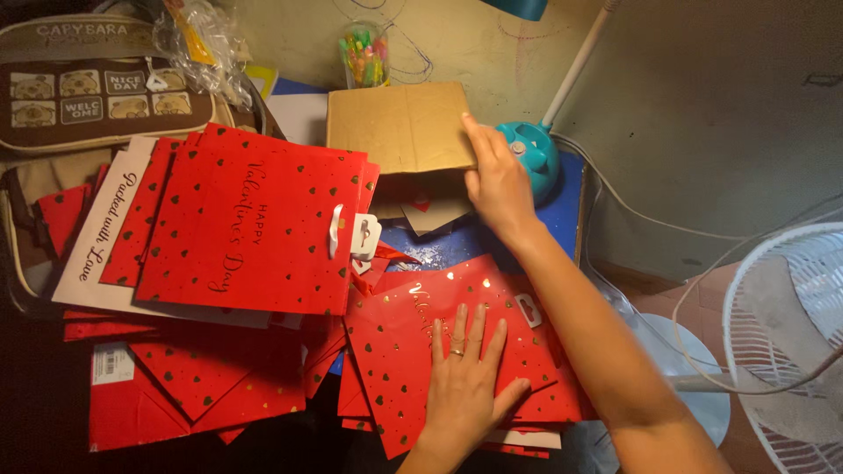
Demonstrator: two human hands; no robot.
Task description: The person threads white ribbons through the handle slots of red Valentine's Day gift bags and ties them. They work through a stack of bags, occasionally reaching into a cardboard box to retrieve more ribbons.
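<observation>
Red gift bag (457,351) overhangs the stack's edge; left hand (465,377) presses flat, open. Right hand (496,180), fingers extended, touches cardboard sheet (399,127) beside teal lamp base (536,154).

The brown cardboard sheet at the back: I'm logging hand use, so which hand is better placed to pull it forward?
Right, probably. The right hand already touches the cardboard sheet at its right edge, arm stretched out. The left hand lies flat on a red gift bag near the front, well away from it.
</observation>
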